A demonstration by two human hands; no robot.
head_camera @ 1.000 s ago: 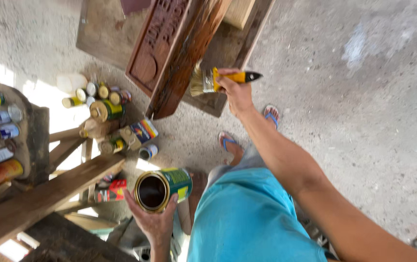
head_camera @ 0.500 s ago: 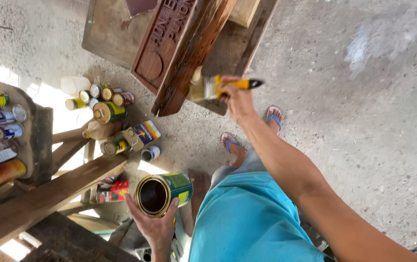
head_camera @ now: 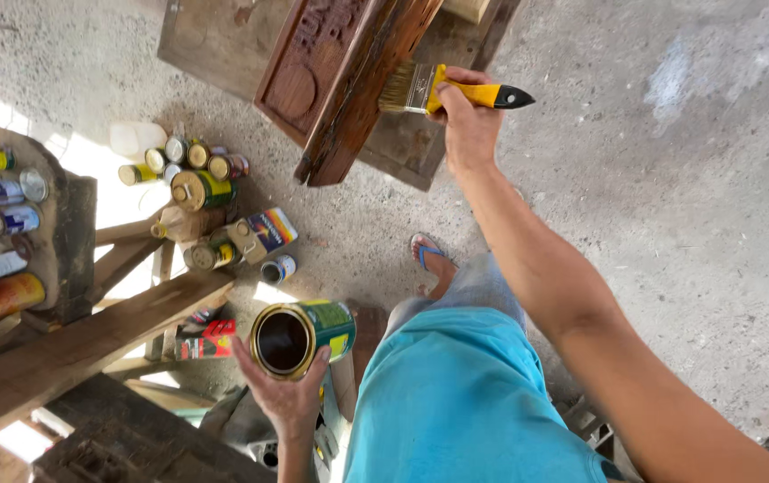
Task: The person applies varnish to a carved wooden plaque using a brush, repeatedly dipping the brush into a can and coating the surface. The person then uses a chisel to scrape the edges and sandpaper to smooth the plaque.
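Fingers of the right hand [head_camera: 463,121] clamp the yellow-handled brush [head_camera: 442,89]; drag its bristles evenly along the dark wooden beam [head_camera: 362,89] while the left hand [head_camera: 288,398] grips the open can [head_camera: 299,337] level

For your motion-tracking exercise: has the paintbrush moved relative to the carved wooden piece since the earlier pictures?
Yes. The paintbrush in the right hand has shifted along the dark edge of the carved wooden piece, away from its lower end and further up it, bristles meeting the wood.

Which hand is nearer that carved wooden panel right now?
Right. The right hand holds the brush against the carved wooden panel; the left hand holds an open can well below.
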